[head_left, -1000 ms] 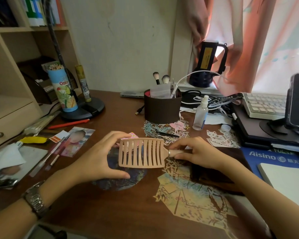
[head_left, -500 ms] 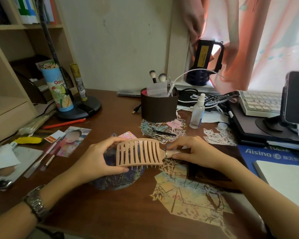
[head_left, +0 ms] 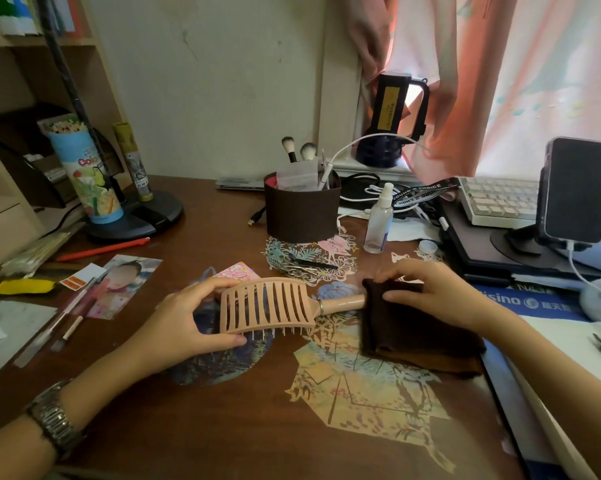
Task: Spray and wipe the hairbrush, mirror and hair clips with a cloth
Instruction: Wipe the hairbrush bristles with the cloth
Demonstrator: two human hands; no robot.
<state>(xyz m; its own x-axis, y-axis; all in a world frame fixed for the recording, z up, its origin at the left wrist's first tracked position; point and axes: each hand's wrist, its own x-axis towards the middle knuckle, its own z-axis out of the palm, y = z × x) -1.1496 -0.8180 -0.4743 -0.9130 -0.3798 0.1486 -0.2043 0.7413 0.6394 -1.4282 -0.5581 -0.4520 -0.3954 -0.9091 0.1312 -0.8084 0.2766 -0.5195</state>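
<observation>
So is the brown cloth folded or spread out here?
Folded. The brown cloth lies as a thick pad with stacked layered edges; the right hand grips its upper edge beside the hairbrush handle.

Two bare forearms are seen, with no sleeve showing on either. A metal wristwatch (head_left: 55, 422) with a ribbed link bracelet, grey and dull in finish, is worn on the left wrist. The left hand (head_left: 188, 318) and the right hand (head_left: 437, 294) are ungloved; no ring can be made out on the fingers.
</observation>
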